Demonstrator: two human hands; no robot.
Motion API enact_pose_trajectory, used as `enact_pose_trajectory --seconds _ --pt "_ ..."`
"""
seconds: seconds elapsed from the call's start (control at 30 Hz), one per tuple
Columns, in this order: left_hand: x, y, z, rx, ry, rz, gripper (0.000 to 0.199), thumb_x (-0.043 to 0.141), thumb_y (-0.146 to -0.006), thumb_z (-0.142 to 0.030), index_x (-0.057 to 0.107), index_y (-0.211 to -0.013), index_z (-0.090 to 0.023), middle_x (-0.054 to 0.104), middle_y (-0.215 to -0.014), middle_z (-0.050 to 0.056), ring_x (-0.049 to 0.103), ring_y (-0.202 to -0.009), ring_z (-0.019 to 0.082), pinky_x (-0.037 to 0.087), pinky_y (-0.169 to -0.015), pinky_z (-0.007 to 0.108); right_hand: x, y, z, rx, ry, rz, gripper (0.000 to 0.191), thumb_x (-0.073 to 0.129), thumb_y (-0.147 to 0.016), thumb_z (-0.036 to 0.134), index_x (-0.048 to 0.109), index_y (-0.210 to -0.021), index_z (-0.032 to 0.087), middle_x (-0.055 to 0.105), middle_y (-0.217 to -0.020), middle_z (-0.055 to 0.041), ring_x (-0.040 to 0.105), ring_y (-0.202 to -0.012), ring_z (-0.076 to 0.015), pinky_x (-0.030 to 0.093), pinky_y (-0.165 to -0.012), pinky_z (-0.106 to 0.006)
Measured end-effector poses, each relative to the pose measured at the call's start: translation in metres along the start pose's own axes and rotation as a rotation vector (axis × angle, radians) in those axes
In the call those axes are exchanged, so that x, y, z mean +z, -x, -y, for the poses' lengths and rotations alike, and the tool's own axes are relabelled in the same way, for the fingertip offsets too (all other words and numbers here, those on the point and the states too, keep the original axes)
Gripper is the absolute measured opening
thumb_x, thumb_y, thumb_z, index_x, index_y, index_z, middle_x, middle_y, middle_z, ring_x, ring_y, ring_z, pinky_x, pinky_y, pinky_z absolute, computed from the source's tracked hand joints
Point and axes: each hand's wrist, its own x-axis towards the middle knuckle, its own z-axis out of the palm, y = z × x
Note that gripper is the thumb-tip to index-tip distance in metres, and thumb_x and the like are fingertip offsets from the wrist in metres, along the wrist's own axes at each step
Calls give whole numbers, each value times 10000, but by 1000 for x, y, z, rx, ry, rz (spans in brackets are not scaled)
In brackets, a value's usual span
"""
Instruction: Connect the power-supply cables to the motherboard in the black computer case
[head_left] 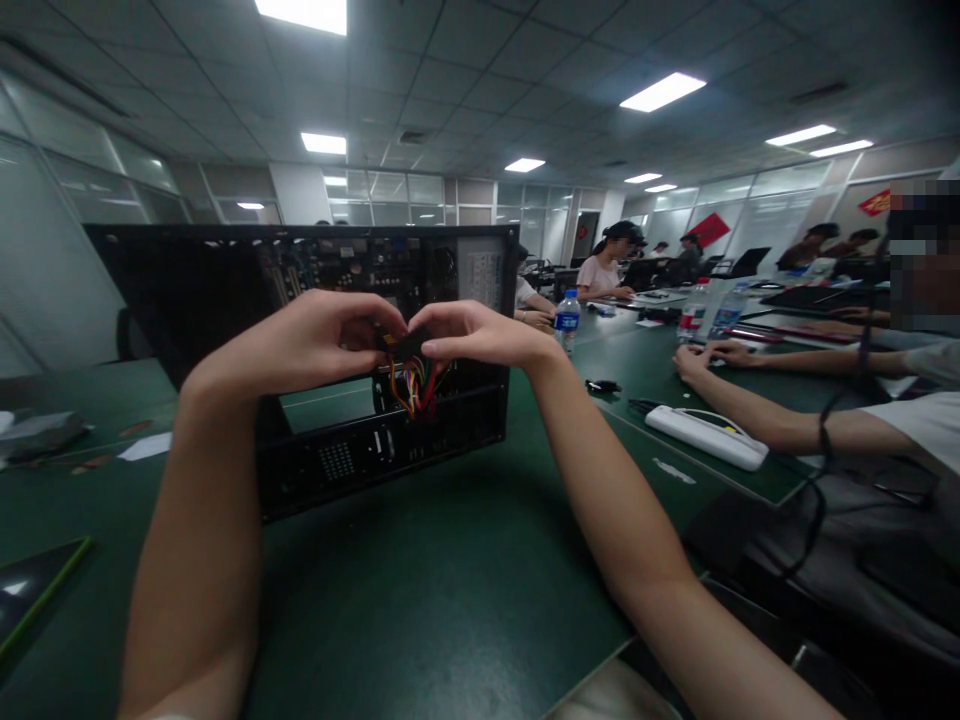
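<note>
An open black computer case (pixel 465 420) stands on the green table before me, with its inside in view. From it rises a bundle of red, yellow and other coloured wires (pixel 414 388), ending at a dark connector (pixel 409 346). My left hand (pixel 319 340) has its fingers and thumb closed on the connector's left side. On the other side, my right hand (pixel 476 335) pinches it with thumb and forefinger. Behind my hands are a circuit board (pixel 360 262) and a pale label (pixel 480 270). The fingertips partly hide the connector.
On the right of the green table (pixel 420 600) lie a white power strip (pixel 706 437) and a small black cable (pixel 604 387). A water bottle (pixel 568 320) stands further back. A co-worker's hands (pixel 705 358) rest at the right. A green-edged dark panel (pixel 37 590) lies at left.
</note>
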Motion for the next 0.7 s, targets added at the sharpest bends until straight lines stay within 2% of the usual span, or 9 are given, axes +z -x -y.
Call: enact_pose_trajectory --seconds 0.1,0.2,0.43,0.7 --pt "1 1 -4 4 17 -23 520 641 -870 -425 669 -1337 -198 782 -1130 87 736 -982 245 600 -868 335 1 -2 -1 -2 -21 26 376 847 -807 247 679 -1125 140 756 -1031 -57 710 -909 -160 627 -727 -245" --pt "1 1 -6 12 25 -44 549 650 -865 -417 646 -1370 -201 778 -1141 86 736 -971 241 605 -857 330 0 -3 -1 -14 -33 7 354 832 -826 261 680 -1122 139 757 -1014 -51 713 -892 -154 630 -724 -247" --pt "1 2 -6 8 53 -13 627 661 -866 -427 584 -1451 -215 771 -1177 92 735 -1019 256 606 -857 324 0 -4 -3 -27 -45 -54 327 823 -840 281 684 -1103 145 763 -997 -51 724 -891 -153 638 -717 -241" --pt "1 4 -3 -25 34 -20 659 686 -853 -463 583 -1463 -234 781 -1169 79 726 -1105 286 594 -890 324 4 -9 -7 -32 -52 -42 321 824 -833 288 683 -1086 150 764 -1008 -47 721 -885 -153 624 -678 -219"
